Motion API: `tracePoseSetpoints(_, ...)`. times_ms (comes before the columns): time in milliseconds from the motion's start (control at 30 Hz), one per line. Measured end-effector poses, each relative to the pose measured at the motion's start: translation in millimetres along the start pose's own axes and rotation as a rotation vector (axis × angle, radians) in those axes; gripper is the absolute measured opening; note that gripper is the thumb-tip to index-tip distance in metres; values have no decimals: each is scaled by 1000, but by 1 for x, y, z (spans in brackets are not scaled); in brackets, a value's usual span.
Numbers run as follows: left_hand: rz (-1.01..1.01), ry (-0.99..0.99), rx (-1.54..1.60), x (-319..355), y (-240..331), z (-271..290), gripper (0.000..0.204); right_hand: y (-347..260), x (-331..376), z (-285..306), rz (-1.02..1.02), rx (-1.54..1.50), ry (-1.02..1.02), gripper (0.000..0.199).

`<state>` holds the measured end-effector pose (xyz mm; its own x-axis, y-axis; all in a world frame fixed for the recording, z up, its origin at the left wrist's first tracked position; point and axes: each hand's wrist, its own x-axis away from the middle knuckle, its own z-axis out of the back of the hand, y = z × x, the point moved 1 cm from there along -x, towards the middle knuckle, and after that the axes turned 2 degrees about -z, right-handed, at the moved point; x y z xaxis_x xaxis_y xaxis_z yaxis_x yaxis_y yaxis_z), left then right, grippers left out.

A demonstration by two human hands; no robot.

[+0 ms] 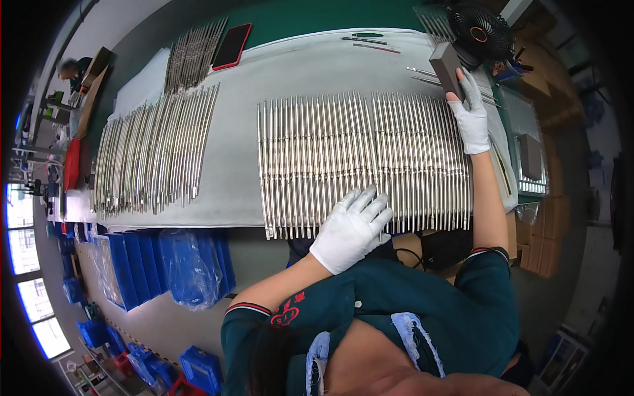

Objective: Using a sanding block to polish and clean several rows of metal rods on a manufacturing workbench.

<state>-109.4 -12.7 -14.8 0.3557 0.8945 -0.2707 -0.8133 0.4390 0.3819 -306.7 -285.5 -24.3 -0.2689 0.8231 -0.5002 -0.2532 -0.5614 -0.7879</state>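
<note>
Two side-by-side groups of slim metal rods (317, 152) lie in a row across the pale table cover, their near ends reaching the table's front edge. My left hand (353, 228), in a white glove with bare fingertips, rests flat on the near ends of the rods, its fingers stretched out. At the far right, my right hand (470, 115), gloved the same way, grips a dark grey rectangular block (447, 68) between thumb and fingers, at the far right end of the row. A few loose rods (426, 77) lie beside the block.
Another batch of rods (158, 148) lies to the left, with a darker bundle (195, 53) behind it. A red-edged phone (232, 46), tweezers-like tools (370, 43) and a black fan (481, 34) stand or lie at the back. Blue bins (135, 267) are below the table.
</note>
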Motion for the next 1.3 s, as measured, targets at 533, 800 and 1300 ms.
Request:
tracePoseSetpoints(533,107,-136,-73,-3,-1,-1,92,20,8,9,-4,5,182,57)
tracePoseSetpoints(800,98,-104,-102,-1,-1,-6,83,34,4,24,24,-55,353,56)
tracePoseSetpoints(1300,48,-165,-108,-20,1,-11,85,15,11,0,249,245,126,61)
